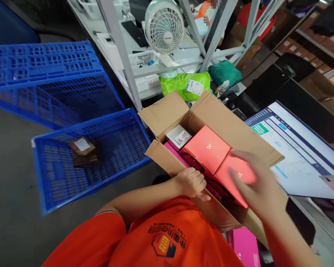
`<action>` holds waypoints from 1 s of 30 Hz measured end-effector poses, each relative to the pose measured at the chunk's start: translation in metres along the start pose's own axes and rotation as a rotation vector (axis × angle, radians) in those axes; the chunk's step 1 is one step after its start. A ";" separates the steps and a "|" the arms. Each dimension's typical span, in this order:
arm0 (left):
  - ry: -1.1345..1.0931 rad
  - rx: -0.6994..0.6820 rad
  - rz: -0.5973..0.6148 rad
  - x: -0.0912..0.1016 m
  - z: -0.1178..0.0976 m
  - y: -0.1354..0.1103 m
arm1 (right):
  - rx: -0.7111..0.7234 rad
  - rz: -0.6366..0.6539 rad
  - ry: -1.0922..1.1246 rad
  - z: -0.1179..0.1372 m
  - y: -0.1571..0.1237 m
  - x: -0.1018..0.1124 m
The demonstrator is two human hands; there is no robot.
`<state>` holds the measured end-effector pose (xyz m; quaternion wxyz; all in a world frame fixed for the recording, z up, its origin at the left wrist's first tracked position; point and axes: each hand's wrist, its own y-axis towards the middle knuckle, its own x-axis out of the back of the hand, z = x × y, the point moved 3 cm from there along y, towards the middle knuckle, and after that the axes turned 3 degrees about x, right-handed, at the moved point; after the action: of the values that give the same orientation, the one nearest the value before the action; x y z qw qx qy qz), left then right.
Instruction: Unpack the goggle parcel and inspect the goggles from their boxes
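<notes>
An open cardboard box (228, 124) stands in front of me with its flaps spread. Inside lie two coral-red boxes (208, 146) side by side, a small silver-grey box (179, 136) with a label, and a magenta box (176, 154) along the near wall. My left hand (191, 181) is closed over the near rim of the cardboard box. Over the right-hand coral box hovers my right hand (257, 181), blurred by motion, with thumb and fingers apart; whether it touches the box I cannot tell.
Blue plastic crates (91, 159) are at the left, one holding a brown labelled packet (82, 146). Behind the cardboard box are a green parcel (185, 86), a fan (164, 27) and metal frame posts. At the right stands a lit monitor (297, 152); a pink box (245, 246) is below.
</notes>
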<state>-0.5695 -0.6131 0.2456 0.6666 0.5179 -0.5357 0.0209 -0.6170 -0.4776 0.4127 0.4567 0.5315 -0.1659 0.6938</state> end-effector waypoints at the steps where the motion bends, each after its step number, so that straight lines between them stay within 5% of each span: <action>1: -0.008 0.005 0.014 -0.001 0.000 -0.001 | 0.074 0.136 -0.023 0.019 0.041 -0.032; 3: -0.028 0.014 0.002 -0.002 -0.001 -0.002 | 0.114 0.375 -0.176 0.040 0.108 -0.101; 6: -0.052 0.026 -0.027 -0.004 -0.003 -0.004 | -0.171 0.727 -0.429 0.034 0.158 -0.185; 8: -0.047 0.044 0.007 -0.007 -0.003 -0.005 | -0.252 0.821 -0.470 0.026 0.167 -0.212; 10: -0.032 0.052 0.012 -0.008 -0.004 -0.007 | -0.252 0.783 -0.452 0.022 0.167 -0.219; 13: -0.022 0.050 -0.073 -0.006 -0.003 -0.008 | -0.248 0.678 -0.388 0.023 0.162 -0.201; 16: -0.010 0.036 -0.097 -0.005 -0.002 -0.009 | -0.206 0.556 -0.329 0.033 0.162 -0.156; 21: -0.014 0.026 -0.124 0.003 0.000 -0.007 | -0.152 0.181 -0.096 0.043 0.156 -0.015; 24: -0.012 0.023 -0.095 0.006 0.002 -0.007 | -0.205 0.010 0.255 0.020 0.120 0.056; 27: -0.008 0.007 -0.023 0.008 0.005 -0.007 | -0.392 -0.261 0.855 -0.023 0.051 0.073; 30: -0.030 -0.001 -0.016 0.016 0.006 -0.003 | -0.694 -0.661 1.139 -0.061 -0.039 0.052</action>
<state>-0.5656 -0.6272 0.2550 0.6589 0.5219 -0.5416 0.0075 -0.6223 -0.3895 0.4257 0.7985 -0.0630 0.0554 0.5961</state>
